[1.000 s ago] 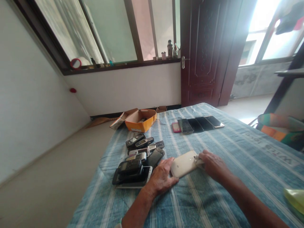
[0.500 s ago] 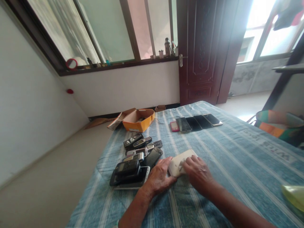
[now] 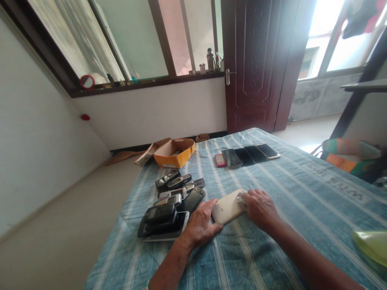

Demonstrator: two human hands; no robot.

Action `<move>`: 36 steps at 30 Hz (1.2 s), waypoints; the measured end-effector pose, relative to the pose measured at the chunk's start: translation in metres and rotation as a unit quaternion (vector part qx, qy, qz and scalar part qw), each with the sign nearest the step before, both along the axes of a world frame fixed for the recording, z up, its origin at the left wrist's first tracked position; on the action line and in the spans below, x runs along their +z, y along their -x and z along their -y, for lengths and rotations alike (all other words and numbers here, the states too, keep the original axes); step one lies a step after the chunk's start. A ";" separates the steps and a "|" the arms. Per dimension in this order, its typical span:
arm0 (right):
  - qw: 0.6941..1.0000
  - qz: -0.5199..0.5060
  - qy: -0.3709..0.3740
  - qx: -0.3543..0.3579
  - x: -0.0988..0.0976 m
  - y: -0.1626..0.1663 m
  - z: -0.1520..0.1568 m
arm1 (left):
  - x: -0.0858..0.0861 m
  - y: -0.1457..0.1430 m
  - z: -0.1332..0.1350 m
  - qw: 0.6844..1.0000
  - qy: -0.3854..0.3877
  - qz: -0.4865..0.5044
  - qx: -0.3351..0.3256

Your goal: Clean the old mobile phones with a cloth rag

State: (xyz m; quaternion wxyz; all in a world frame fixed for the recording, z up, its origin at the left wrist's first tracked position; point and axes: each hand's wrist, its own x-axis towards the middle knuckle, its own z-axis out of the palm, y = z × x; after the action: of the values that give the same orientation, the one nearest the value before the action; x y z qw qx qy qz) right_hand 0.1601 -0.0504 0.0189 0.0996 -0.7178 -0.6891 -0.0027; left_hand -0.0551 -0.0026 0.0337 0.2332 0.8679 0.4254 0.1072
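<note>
The phone [image 3: 227, 208] is clasped by the left hand [image 3: 202, 224], rag [image 3: 240, 197] pinched by right hand [image 3: 261, 208], cloth [image 3: 298, 197] lettered "love" to the phone's right.

The scene is viewed by one head-worn camera, aimed forward and down over the striped cloth [image 3: 290, 209]. The left hand [image 3: 202, 225] and right hand [image 3: 260, 207] are seen from above and behind, close by; the door [image 3: 256, 68] is caught farther off.
</note>
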 end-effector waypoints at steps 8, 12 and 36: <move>0.999 -0.005 -0.008 -0.042 -0.002 -0.004 -0.001 | -0.003 0.002 -0.002 1.000 0.002 0.024 -0.006; 0.999 -0.004 -0.013 -0.039 -0.001 -0.001 0.001 | -0.004 0.004 -0.004 0.999 0.022 0.033 -0.003; 0.990 -0.071 -0.064 0.099 -0.017 0.016 -0.025 | -0.006 0.004 -0.005 0.999 0.021 0.046 -0.016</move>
State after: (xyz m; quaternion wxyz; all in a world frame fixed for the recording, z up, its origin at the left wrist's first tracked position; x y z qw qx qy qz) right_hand 0.1444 -0.0256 0.0016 0.1942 -0.6368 -0.7460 0.0137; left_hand -0.0588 0.0022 0.0280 0.2722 0.8636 0.4026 0.1347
